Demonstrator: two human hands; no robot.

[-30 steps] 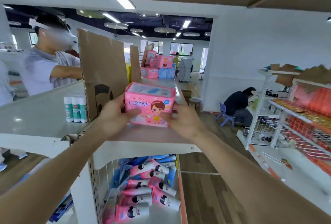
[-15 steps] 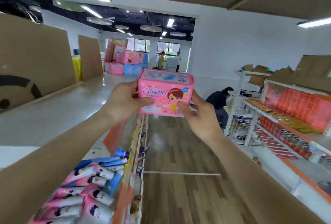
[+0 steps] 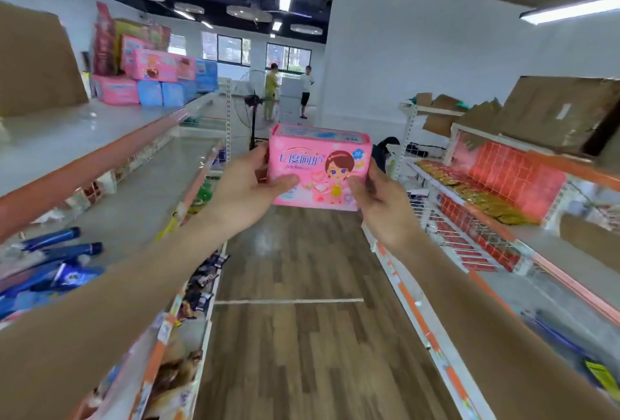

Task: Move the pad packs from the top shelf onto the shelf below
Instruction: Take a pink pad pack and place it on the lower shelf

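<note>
A pink pad pack [image 3: 318, 168] with a cartoon girl on its front hangs upright over the aisle, held between both hands. My left hand [image 3: 248, 191] grips its left end, thumb across the front. My right hand [image 3: 379, 205] grips its right end the same way. To the left runs the top shelf [image 3: 60, 141], with more pink and blue packs [image 3: 151, 80] stacked at its far end. Under it lies the shelf below [image 3: 144, 198], bare in the middle, with blue tubes [image 3: 57, 252] at its near end.
A brown cardboard sheet [image 3: 37, 64] stands on the top shelf at left. A wooden-floored aisle [image 3: 302, 335] runs ahead. Right-hand shelving [image 3: 496, 218] holds red and gold goods and cardboard boxes. A standing fan [image 3: 251, 101] and two people [image 3: 288, 87] are far ahead.
The pack has come off the top shelf and out over the aisle, still held by both hands. The view has swung right and down along the aisle.
</note>
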